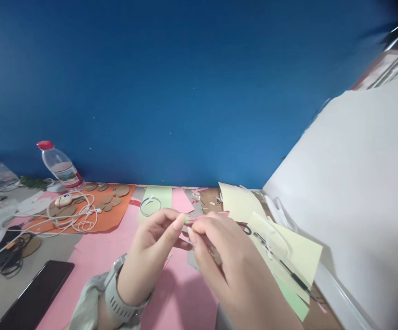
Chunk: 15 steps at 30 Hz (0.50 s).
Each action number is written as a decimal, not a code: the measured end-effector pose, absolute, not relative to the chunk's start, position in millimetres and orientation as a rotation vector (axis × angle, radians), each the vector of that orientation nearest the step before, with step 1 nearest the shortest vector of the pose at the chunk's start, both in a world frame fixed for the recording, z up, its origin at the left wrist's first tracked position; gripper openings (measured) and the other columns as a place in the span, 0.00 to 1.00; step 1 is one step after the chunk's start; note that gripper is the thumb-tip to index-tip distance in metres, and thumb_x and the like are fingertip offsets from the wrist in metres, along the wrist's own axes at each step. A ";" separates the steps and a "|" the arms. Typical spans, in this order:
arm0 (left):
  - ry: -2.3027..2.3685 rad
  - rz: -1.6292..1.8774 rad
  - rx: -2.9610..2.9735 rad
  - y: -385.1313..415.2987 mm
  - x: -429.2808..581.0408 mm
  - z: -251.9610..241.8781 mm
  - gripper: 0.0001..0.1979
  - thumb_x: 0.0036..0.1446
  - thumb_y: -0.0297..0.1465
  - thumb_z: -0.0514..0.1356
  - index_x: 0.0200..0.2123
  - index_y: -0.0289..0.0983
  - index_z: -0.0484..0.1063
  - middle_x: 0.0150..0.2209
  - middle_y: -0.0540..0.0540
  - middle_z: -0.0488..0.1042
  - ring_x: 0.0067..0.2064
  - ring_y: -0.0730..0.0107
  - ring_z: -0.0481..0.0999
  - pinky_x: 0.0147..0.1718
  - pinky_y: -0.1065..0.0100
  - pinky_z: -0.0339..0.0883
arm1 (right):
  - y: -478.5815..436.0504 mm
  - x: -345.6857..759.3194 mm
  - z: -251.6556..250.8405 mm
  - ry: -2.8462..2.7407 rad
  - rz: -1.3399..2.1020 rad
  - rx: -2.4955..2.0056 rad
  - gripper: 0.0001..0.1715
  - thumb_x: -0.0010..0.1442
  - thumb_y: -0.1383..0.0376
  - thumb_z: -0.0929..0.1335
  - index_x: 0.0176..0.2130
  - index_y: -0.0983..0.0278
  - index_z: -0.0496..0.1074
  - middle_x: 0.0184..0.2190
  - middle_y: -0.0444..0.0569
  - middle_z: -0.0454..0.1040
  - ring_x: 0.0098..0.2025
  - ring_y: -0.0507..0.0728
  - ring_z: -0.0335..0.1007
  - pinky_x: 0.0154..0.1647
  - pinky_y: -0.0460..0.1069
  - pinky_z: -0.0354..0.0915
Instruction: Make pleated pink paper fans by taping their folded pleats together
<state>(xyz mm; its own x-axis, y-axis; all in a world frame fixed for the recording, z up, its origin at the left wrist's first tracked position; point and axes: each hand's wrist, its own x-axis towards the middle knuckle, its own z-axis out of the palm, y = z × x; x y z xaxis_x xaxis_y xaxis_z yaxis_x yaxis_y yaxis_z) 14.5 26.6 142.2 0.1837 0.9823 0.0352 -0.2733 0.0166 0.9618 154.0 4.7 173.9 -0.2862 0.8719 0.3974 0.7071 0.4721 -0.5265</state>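
Note:
My left hand (pixel 161 236), with a grey watch (pixel 119 293) on its wrist, pinches one end of a small bundle of thin paper strips (pixel 192 220). The strips look pink, with a bit of green by the left fingertips. Close against it, my right hand (pixel 224 247) is closed on the same strips with thumb and index finger. Its fingers hide much of them, so I cannot tell how they are folded or joined. Both hands are raised over pink paper sheets (pixel 116 247) on the desk.
A black phone (pixel 35 295) lies at the left, near tangled white cables (pixel 85 220) and an orange sheet (pixel 123 201) with brown discs. Behind stands a bottle (pixel 61 167) against a blue partition (pixel 185 91). On the right, a pen (pixel 293 275) rests on pale yellow paper (pixel 309 243).

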 end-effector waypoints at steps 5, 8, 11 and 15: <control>0.805 1.119 1.020 29.8 9.9 145.3 0.08 0.56 0.34 0.58 0.28 0.36 0.71 0.28 0.51 0.70 0.31 0.77 0.71 0.29 0.76 0.70 | 4.4 160.0 174.5 -2.153 0.300 -1.307 0.10 0.63 0.68 0.57 0.31 0.61 0.62 0.29 0.44 0.65 0.32 0.54 0.61 0.36 0.51 0.54; 0.799 1.039 0.996 33.4 5.8 147.2 0.08 0.55 0.34 0.59 0.28 0.35 0.71 0.28 0.50 0.70 0.31 0.76 0.71 0.30 0.74 0.71 | 4.3 163.2 175.6 -2.200 0.313 -1.291 0.10 0.63 0.68 0.57 0.30 0.61 0.61 0.29 0.45 0.65 0.33 0.55 0.62 0.38 0.51 0.55; 0.819 0.981 0.984 36.4 3.7 148.3 0.08 0.55 0.34 0.59 0.29 0.36 0.71 0.28 0.50 0.71 0.31 0.76 0.72 0.30 0.74 0.71 | 5.1 163.5 176.1 -2.210 0.318 -1.304 0.11 0.63 0.68 0.57 0.29 0.61 0.61 0.29 0.45 0.65 0.33 0.55 0.62 0.37 0.51 0.56; 0.824 0.955 1.006 40.0 3.6 145.7 0.08 0.56 0.34 0.58 0.28 0.36 0.70 0.29 0.50 0.72 0.33 0.75 0.73 0.32 0.74 0.70 | 7.5 163.1 175.0 -2.236 0.326 -1.355 0.11 0.64 0.67 0.57 0.30 0.61 0.61 0.29 0.44 0.64 0.33 0.54 0.61 0.34 0.50 0.55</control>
<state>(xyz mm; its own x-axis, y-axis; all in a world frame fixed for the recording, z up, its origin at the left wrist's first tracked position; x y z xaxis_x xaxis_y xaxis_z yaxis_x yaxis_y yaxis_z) 3.6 40.0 145.7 0.3623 0.9236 -0.1252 -0.2591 0.2288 0.9384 163.1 7.5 175.0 -0.3787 0.8780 0.2928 0.7580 0.4757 -0.4461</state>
